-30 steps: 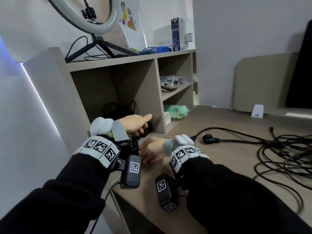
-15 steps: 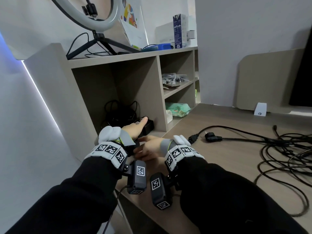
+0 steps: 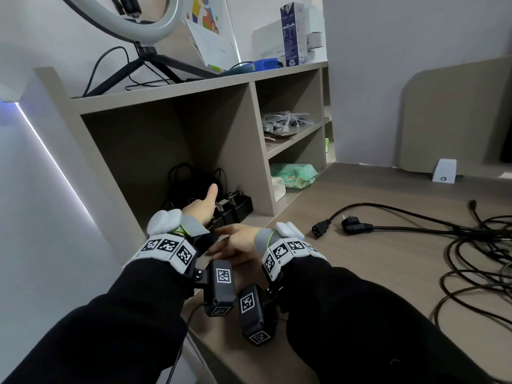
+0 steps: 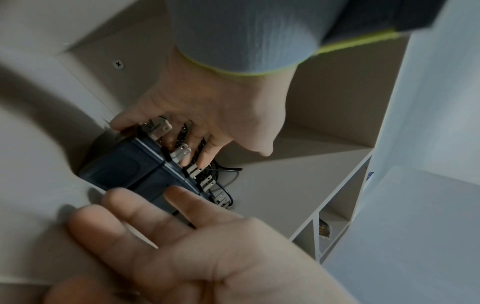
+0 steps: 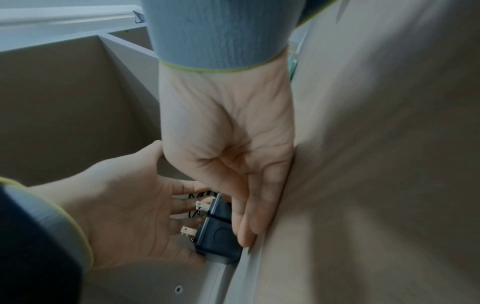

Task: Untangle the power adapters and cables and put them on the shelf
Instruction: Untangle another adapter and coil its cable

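Note:
A row of black power adapters (image 3: 238, 205) with metal prongs stands at the front of the shelf's (image 3: 155, 151) large left compartment. Their coiled black cables (image 3: 191, 178) lie behind them. My left hand (image 3: 200, 208) reaches into the compartment, thumb up. In the left wrist view its straight fingers (image 4: 191, 142) touch the prong side of the adapters (image 4: 135, 168). My right hand (image 3: 238, 241) lies at the compartment's mouth. The right wrist view shows its straight fingers (image 5: 246, 218) pressing the adapters' (image 5: 221, 236) opposite side. Neither hand is curled round anything.
A tangle of loose black cables (image 3: 484, 259) and two plugs (image 3: 357, 225) lie on the desk to the right. White cables (image 3: 282, 123) and a green pack (image 3: 293, 176) fill the small right cubbies. A ring light tripod (image 3: 144, 59) and boxes stand on top.
My left hand dropped from above the shelf's edge into the compartment onto the adapters. My right hand slid forward from the desk to the adapters' other side.

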A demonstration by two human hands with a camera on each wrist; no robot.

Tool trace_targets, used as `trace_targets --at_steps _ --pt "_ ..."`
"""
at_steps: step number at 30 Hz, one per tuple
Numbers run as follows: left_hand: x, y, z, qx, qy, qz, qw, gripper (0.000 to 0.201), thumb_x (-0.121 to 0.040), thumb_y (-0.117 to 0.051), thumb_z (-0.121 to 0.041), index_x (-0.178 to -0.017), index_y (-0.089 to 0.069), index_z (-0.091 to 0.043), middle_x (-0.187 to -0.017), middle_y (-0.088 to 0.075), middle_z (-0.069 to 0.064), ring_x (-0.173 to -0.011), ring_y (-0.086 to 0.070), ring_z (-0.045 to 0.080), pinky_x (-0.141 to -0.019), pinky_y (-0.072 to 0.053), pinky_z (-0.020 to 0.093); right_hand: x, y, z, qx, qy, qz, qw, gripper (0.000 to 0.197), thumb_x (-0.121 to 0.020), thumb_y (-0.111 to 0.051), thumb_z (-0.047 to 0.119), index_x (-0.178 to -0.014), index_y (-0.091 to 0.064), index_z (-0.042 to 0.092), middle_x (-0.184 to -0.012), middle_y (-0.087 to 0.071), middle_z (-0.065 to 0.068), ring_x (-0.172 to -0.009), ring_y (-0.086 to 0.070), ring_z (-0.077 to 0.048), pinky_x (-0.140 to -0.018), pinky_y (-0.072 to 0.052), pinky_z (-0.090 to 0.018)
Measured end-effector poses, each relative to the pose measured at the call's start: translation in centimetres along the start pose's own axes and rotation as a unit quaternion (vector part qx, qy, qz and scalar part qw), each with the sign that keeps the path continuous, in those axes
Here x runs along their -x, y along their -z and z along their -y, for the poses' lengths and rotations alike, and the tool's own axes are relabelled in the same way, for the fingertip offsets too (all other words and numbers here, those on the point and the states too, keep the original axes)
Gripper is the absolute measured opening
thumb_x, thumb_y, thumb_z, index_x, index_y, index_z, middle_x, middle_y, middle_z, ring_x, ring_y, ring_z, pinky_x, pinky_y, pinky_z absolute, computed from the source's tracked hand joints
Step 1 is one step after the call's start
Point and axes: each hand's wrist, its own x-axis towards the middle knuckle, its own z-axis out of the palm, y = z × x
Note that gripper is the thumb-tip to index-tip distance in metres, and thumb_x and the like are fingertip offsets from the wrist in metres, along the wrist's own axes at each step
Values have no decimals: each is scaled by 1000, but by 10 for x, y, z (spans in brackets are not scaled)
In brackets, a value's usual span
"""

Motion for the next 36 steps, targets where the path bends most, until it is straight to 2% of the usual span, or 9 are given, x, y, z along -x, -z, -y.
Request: trace_targets --at_steps 4,9,15,19,22,25,28,31,36 --pt "-6 1 3 45 19 4 999 96 -86 -6 -74 -140 -40 -2 -142 -44 17 -132 -39 34 -112 -25 43 6 9 -2 22 -2 -24 999 66 -90 -42 -16 -147 -23 12 -84 -61 -4 -66 -67 -15 -57 -54 -28" --pt "1 5 -1 62 -5 -7 998 96 -85 -5 -76 -140 -42 -6 -142 -44 17 -132 -39 34 -112 -24 46 34 29 2 54 -29 -43 997 60 -90 -44 -12 -143 -29 14 -96 -61 -4 -120 -56 -33 -74 -50 -32" --pt "24 9 -48 160 -138 -4 977 77 -90 -11 -70 -95 -64 -13 -118 -58 13 -113 -51 27 -103 -34 38 66 50 14 141 -39 -92 985 57 -88 -38 -15 -137 -38 13 -115 -63 -5 -85 -63 -18 -67 -47 -27" --pt "58 -12 -103 211 -230 63 948 72 -92 -13 -67 -88 -63 -16 -107 -61 11 -105 -54 24 -103 -36 38 118 75 19 205 -42 -155 966 50 -90 -41 -11 -135 -41 10 -132 -59 -9 -105 -61 -24 -70 -47 -30" --pt "94 -43 -152 201 -301 130 923 69 -96 -18 -60 -100 -64 -9 -110 -60 11 -107 -53 24 -105 -36 36 172 103 14 277 -75 -236 928 44 -91 -56 3 -133 -48 14 -125 -64 -9 -105 -63 -21 -91 -50 -38" --pt "125 -72 -184 129 -363 160 909 59 -99 -28 -50 -119 -59 -5 -124 -58 15 -117 -51 27 -106 -35 36 217 129 7 294 -96 -303 901 40 -90 -59 8 -128 -53 17 -113 -69 -8 -102 -67 -19 -94 -52 -41" --pt "151 -99 -205 50 -422 186 886 54 -98 -35 -46 -124 -56 -4 -129 -57 12 -119 -51 26 -101 -38 33 258 144 5 320 -108 -383 860 38 -88 -59 8 -125 -58 16 -95 -69 -6 -89 -67 -18 -86 -55 -37" --pt "192 -124 -232 6 -487 231 842 46 -97 -42 -44 -122 -56 -8 -125 -57 8 -113 -53 22 -92 -41 31 313 157 0 348 -127 -494 787 28 -87 -56 8 -113 -65 10 -72 -59 -2 -64 -56 -14 -62 -49 -25" --pt "225 -151 -254 -63 -547 281 786 36 -97 -44 -40 -110 -62 -12 -108 -58 2 -98 -52 15 -85 -37 26 372 173 -9 350 -242 -515 744 25 -80 -56 16 -99 -69 8 -73 -62 -2 -67 -56 -18 -60 -45 -26"
